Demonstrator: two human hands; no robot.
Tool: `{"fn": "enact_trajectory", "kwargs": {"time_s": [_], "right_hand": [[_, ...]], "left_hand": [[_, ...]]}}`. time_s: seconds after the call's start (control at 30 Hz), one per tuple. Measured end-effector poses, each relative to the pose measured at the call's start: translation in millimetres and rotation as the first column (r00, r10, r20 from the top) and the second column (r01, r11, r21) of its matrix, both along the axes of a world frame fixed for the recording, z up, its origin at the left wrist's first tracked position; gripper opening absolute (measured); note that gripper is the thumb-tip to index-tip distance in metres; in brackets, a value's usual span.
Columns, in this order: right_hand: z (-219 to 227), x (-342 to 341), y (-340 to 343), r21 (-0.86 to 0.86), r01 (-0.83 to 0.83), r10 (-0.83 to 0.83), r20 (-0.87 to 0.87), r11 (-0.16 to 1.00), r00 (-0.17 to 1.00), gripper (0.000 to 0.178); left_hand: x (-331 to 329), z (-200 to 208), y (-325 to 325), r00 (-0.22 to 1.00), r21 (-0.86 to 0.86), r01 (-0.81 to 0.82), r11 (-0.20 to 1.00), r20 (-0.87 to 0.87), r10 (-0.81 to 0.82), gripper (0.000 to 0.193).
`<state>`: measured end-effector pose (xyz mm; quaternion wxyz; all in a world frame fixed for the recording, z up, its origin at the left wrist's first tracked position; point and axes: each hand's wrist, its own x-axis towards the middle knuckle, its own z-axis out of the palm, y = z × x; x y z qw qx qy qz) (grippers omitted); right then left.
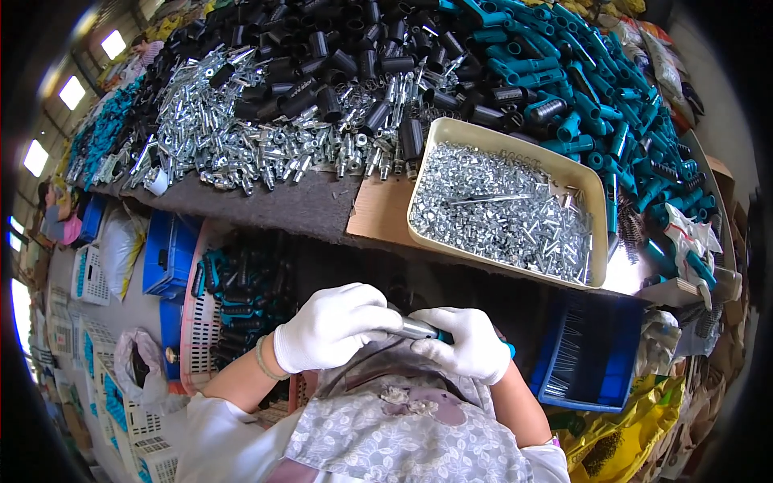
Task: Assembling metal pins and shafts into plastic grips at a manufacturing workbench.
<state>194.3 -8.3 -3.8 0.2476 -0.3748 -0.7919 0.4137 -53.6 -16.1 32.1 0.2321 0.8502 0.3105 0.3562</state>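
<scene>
Across far side, from ten to two o'clock of the hands: a wide desk (pixel 302 208), covered with grey cloth. Near twelve o'clock on it, a big heap of black tubes (pixel 320 44); toward one o'clock, a big heap of teal handles (pixel 538 78); toward eleven o'clock, a bright heap of silver fittings (pixel 197 113). Judging by these heaps, very much left to do. At one o'clock, closer, a cream tray (pixel 598 241), well filled. At nine o'clock, below the desk, a pink crate (pixel 201 346) with many black-and-teal pieces (pixel 237 310) inside; to all appearance already put together, so probably the done share, but impossible to count in the shade. At three o'clock, a blue bin (pixel 580 401) with thin pale strips in it; cannot tell their use.

In the middle, the left hand (pixel 334 328), white-gloved: closed narrow on the silver end of a silver-and-teal piece (pixel 415 328). Toward three o'clock, the right hand (pixel 467 342), also gloved: wrapped around the teal part of same piece. Seems to be in the middle of joining; cannot tell the firmness of the joint, hidden under fingers. Smallest, in the tray: loose metal bits (pixel 483 181), not yet used.
</scene>
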Motion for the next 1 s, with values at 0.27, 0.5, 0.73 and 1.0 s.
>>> {"fn": "enact_trajectory", "kwargs": {"time_s": [0.27,0.5,0.73,1.0], "right_hand": [[8.6,-12.9,-1.0,0.189,0.050,-0.080,0.153,0.981,0.985,0.034],[-4.8,-32.6,-6.4,0.515,0.162,-0.349,0.291,0.842,0.891,0.038],[10.4,-10.5,4.4,-0.160,-0.015,0.014,-0.009,0.987,1.000,0.040],[11.5,-25.8,-6.2,0.412,0.148,-0.268,0.250,0.899,0.930,0.034]], "left_hand": [[0.6,-11.1,-9.1,0.965,-0.252,-0.246,0.936,0.022,0.260,0.017],[2.0,-16.5,-4.5,0.872,-0.868,-0.218,0.446,0.032,0.488,0.020],[-21.3,-0.5,12.1,0.997,0.050,0.033,0.998,-0.075,-0.030,0.029],[-5.2,-14.2,-1.5,0.935,-0.572,-0.279,0.771,0.022,0.354,0.016]]}}
